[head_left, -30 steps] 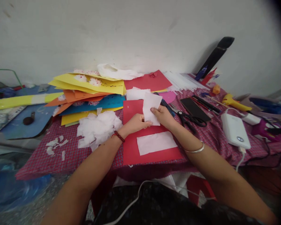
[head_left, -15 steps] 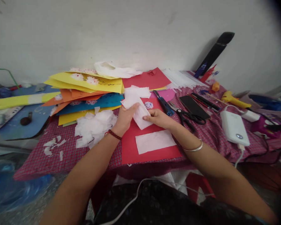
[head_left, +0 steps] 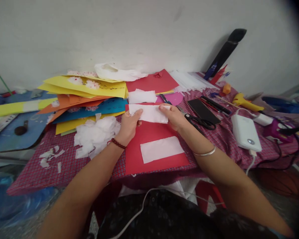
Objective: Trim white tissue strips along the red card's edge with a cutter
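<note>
A folded white tissue [head_left: 150, 114] stretches level between my two hands, above a red sheet of paper [head_left: 134, 156]. My left hand [head_left: 129, 124] pinches its left end, thumb on top. At the other end my right hand [head_left: 173, 116] grips it between thumb and fingers. Nearer to me, a second folded white tissue [head_left: 161, 149] lies flat on the red sheet. Just beyond the held one is another folded tissue [head_left: 142, 96]. To the left of my left hand sits a heap of torn white tissue [head_left: 97, 134].
Left stands a pile of coloured paper sheets [head_left: 89, 88]. On the right lie black scissors [head_left: 201, 122], a utility knife [head_left: 164, 98], a black phone [head_left: 203, 111], pens [head_left: 216, 106], a white power bank [head_left: 246, 132] and a yellow glue gun [head_left: 246, 102]. Tissue scraps [head_left: 49, 157] dot the checked cloth.
The held tissue has turned from a slanted, upright position to a level one. My hands have moved apart to its two ends. The view has shifted slightly.
</note>
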Tool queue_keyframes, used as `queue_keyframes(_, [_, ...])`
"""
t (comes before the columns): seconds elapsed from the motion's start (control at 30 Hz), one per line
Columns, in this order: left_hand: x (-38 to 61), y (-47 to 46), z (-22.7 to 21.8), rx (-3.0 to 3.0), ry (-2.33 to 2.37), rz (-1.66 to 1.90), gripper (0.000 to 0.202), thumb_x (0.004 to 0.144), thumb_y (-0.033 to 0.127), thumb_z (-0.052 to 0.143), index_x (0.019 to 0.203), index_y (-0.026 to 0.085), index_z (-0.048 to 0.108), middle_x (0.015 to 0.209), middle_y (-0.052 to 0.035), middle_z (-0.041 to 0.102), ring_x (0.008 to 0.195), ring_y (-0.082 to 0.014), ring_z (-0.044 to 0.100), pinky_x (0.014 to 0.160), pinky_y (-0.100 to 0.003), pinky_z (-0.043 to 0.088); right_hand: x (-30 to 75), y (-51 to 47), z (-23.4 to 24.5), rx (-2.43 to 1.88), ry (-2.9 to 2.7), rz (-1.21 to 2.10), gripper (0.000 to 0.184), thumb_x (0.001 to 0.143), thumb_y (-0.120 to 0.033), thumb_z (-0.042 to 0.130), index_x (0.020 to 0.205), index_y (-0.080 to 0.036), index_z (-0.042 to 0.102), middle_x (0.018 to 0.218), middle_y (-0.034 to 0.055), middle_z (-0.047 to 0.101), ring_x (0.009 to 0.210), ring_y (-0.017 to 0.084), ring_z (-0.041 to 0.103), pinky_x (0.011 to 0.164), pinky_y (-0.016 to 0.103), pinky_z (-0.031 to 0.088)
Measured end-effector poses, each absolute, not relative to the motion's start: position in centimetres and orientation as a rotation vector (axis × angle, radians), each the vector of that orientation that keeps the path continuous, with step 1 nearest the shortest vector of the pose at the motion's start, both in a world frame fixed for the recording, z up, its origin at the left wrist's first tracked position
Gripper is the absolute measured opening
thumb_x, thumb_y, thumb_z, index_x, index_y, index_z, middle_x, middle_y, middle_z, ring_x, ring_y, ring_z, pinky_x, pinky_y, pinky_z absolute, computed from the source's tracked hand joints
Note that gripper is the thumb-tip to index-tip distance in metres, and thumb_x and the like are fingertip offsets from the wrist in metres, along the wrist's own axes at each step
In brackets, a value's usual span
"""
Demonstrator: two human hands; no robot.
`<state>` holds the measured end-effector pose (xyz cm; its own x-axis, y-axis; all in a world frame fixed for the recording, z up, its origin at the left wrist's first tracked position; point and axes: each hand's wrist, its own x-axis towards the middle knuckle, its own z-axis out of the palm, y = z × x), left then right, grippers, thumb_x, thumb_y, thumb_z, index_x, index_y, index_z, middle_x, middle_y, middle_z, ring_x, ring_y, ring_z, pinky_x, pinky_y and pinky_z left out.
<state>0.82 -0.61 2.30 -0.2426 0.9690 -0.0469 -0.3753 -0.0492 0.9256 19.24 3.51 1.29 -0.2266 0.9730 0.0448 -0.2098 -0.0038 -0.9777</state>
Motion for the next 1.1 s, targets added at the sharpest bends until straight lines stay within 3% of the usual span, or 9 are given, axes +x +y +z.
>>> queue_keyframes(0.13, [0.4,-0.4,2.5,0.792,1.081,1.564,0.044,0.062,0.037,0.099,0.083,0.018,0.065,0.071,0.006,0.064,0.052,-0.0047,0.051,0.04,-0.014,0.035,19.0,3.1,1.1,-0.949,-1.237,1.481,0.053,0.054,-0.054,0.101,0.08,-0.02,0.07,0.07,-0.0027,0.07,0.063,0.013,0.059,0.059,0.027,0.049])
queue_keyframes(0.33, [-1.0,0.3,3.0,0.794,1.082,1.602,0.033,0.07,0.028,0.096,0.075,0.018,0.065,0.073,0.0045,0.064,0.054,-0.0041,0.048,0.04,-0.013,0.03,19.6,4.1,0.7,-0.97,-1.197,1.448,0.047,0.058,-0.046,0.098,0.089,-0.02,0.074,0.077,-0.0018,0.074,0.069,0.015,0.063,0.066,0.029,0.053])
queue_keyframes(0.53, [-0.9,0.4,2.9,0.784,1.078,1.599,0.027,0.075,0.023,0.091,0.073,0.018,0.064,0.072,0.0042,0.062,0.052,-0.0035,0.045,0.04,-0.013,0.028,19.7,4.5,0.6,-0.964,-1.18,1.442,0.049,0.056,-0.046,0.099,0.089,-0.019,0.075,0.08,0.0003,0.077,0.072,0.016,0.067,0.067,0.029,0.055])
queue_keyframes(0.67, [-0.3,-0.1,2.9,0.771,1.064,1.54,0.029,0.077,0.029,0.091,0.082,0.02,0.064,0.075,0.0043,0.063,0.048,-0.0036,0.047,0.039,-0.016,0.029,19.8,4.6,0.5,-0.956,-1.175,1.455,0.051,0.056,-0.049,0.099,0.09,-0.02,0.075,0.078,0.0,0.078,0.069,0.016,0.068,0.063,0.029,0.056])
queue_keyframes(0.9, [0.0,-0.1,2.7,0.733,1.055,1.542,0.038,0.067,0.019,0.095,0.092,0.019,0.067,0.079,0.0047,0.069,0.05,-0.0048,0.051,0.043,-0.018,0.037,19.6,4.1,0.7,-0.882,-1.227,1.497,0.055,0.055,-0.052,0.101,0.093,-0.021,0.076,0.087,0.0035,0.081,0.088,0.023,0.074,0.078,0.035,0.06])
queue_keyframes(1.0, [-0.6,0.4,2.4,0.719,1.039,1.613,0.036,0.067,0.019,0.095,0.092,0.018,0.069,0.085,0.0017,0.074,0.06,-0.0079,0.061,0.046,-0.018,0.039,19.6,4.3,0.6,-0.892,-1.248,1.478,0.054,0.054,-0.052,0.101,0.091,-0.022,0.075,0.08,0.0002,0.078,0.073,0.017,0.068,0.066,0.029,0.056])
queue_keyframes(1.1, [-0.9,1.0,2.1,0.699,0.96,1.717,0.04,0.063,0.019,0.097,0.093,0.018,0.071,0.094,-0.0028,0.079,0.077,-0.0144,0.073,0.055,-0.018,0.051,19.8,4.8,0.5,-0.907,-1.254,1.433,0.048,0.057,-0.053,0.099,0.078,-0.023,0.068,0.064,-0.0064,0.067,0.053,0.009,0.053,0.052,0.023,0.047])
